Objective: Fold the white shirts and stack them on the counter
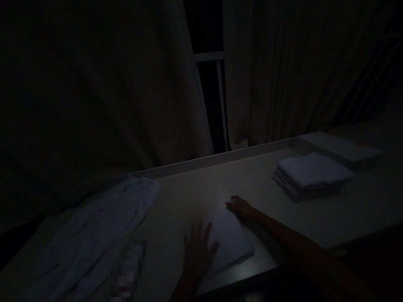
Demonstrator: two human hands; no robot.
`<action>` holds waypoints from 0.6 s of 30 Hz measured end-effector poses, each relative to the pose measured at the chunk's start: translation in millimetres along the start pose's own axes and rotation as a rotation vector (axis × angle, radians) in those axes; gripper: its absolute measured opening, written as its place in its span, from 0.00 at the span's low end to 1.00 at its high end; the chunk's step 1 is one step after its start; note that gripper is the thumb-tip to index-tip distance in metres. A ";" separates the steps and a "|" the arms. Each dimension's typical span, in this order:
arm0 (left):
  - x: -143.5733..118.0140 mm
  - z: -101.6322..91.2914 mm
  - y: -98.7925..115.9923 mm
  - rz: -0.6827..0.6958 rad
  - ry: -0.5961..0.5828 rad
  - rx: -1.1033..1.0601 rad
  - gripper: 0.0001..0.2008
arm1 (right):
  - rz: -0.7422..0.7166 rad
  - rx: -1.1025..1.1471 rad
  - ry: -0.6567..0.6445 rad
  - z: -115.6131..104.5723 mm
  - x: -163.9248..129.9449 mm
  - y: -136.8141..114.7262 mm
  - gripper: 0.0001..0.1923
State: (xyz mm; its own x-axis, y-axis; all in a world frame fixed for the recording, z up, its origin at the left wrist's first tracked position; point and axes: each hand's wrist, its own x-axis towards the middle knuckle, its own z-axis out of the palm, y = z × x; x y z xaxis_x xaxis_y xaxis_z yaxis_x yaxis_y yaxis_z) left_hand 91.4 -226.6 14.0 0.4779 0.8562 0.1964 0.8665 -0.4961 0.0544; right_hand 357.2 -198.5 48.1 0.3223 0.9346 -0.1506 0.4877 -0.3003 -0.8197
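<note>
The room is very dark. A folded white cloth [231, 241] lies on the pale table [201, 188] near its front edge. My left hand [198, 251] rests flat on the cloth's left side with its fingers spread. My right hand [239, 206] touches the cloth's far corner, fingers curled down onto it. Neither hand grips anything.
A stack of folded white cloths [311, 175] sits at the right, with a flat pale slab [340, 147] behind it. A crumpled light garment [103, 222] is spread at the left. Curtains [267, 75] hang behind the table, parted on a window frame [210, 56].
</note>
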 end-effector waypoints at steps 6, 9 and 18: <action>0.9 0.1 2.6 0.000 0.004 0.015 0.30 | 0.044 0.073 -0.072 7.1 -80.7 55.6 0.33; 1.2 -1.1 4.1 -0.013 -0.011 0.040 0.30 | 0.064 0.145 0.047 21.3 -98.8 71.5 0.24; 52.0 -26.8 44.1 0.287 -0.045 -0.009 0.25 | 0.088 0.109 0.194 25.1 -98.1 61.0 0.16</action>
State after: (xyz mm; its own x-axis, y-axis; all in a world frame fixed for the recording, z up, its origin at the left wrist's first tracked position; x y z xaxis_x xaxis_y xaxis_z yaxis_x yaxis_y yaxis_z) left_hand 150.7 -207.8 52.8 0.7095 0.6859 0.1617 0.6937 -0.7202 0.0115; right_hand 335.0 -303.7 -0.9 0.5147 0.8485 -0.1232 0.3639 -0.3463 -0.8647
